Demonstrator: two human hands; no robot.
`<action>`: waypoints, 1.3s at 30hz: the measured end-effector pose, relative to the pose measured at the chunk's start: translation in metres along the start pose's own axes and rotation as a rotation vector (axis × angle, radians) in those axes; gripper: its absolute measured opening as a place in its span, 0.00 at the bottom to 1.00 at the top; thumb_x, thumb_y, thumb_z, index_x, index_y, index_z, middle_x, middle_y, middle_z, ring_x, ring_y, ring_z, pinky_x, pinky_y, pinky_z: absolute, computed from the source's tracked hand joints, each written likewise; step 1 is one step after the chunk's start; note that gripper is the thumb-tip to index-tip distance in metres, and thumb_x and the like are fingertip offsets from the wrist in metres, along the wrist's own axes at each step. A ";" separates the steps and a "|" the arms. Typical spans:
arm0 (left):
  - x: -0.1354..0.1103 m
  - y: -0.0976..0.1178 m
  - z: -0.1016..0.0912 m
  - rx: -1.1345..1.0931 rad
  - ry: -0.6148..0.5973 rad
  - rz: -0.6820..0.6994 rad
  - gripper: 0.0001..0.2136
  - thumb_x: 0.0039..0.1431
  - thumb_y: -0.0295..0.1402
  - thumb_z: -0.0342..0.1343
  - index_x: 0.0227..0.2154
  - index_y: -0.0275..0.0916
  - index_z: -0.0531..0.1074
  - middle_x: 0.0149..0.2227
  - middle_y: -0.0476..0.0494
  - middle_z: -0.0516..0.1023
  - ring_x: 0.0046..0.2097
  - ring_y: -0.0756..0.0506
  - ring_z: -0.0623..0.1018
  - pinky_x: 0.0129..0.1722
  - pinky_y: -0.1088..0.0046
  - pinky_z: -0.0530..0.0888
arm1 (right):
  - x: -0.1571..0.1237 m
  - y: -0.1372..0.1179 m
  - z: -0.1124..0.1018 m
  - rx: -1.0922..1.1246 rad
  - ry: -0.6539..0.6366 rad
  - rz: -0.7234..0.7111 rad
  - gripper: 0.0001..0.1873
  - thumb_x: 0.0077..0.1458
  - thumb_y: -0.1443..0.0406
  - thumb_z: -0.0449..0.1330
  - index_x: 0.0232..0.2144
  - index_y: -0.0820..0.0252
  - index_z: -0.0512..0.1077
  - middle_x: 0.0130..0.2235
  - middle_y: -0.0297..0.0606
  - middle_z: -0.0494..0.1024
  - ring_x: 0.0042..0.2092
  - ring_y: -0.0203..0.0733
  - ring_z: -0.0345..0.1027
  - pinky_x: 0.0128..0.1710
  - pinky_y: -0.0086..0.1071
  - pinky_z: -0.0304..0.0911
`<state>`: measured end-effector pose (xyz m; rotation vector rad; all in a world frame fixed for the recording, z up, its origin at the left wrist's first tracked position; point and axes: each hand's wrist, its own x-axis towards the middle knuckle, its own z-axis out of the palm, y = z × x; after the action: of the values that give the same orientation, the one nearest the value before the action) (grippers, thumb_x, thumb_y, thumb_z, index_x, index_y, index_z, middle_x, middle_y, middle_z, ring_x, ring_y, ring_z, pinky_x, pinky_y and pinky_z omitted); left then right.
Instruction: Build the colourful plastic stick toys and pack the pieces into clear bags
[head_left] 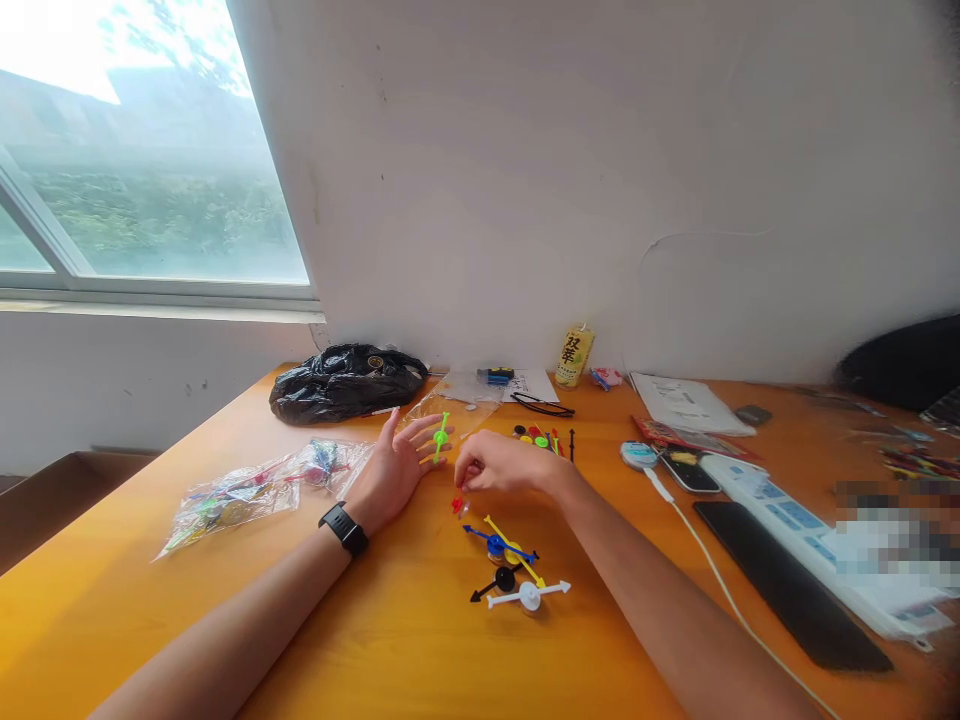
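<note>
My left hand (397, 460), with a black watch on the wrist, has its fingers stretched out and a bright green arrow spinner (441, 438) at its fingertips. Exactly how the fingers grip that spinner is hard to see. My right hand (495, 462) is closed in a pinch, just above the table. A small red plastic piece (457, 505) with a clear base shows right below its fingertips. Nearer to me lie a blue arrow spinner (496, 545), a yellow one (513, 553), a black one (505, 579) and a white one (530, 597), close together and partly overlapping.
Clear bags of coloured parts (232, 500) lie left of my left hand. Beyond my right hand are loose discs and arrows (541, 441). A black plastic bag (345, 385), glasses (541, 405) and a yellow can (574, 357) stand along the back. A phone (688, 470) and white cable (720, 575) lie rightward.
</note>
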<state>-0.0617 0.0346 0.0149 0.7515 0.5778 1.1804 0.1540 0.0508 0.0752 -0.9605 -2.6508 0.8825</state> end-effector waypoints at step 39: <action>-0.007 0.002 0.011 -0.024 -0.066 -0.092 0.28 0.69 0.55 0.49 0.49 0.32 0.78 0.50 0.29 0.82 0.46 0.35 0.82 0.44 0.62 0.74 | -0.043 -0.030 -0.071 -0.038 0.482 0.108 0.16 0.62 0.56 0.56 0.36 0.58 0.80 0.27 0.34 0.74 0.29 0.38 0.63 0.28 0.31 0.54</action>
<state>-0.0572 0.0255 0.0235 0.7332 0.5365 1.0718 0.1966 0.0385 0.1514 -1.1632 -2.2290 0.5342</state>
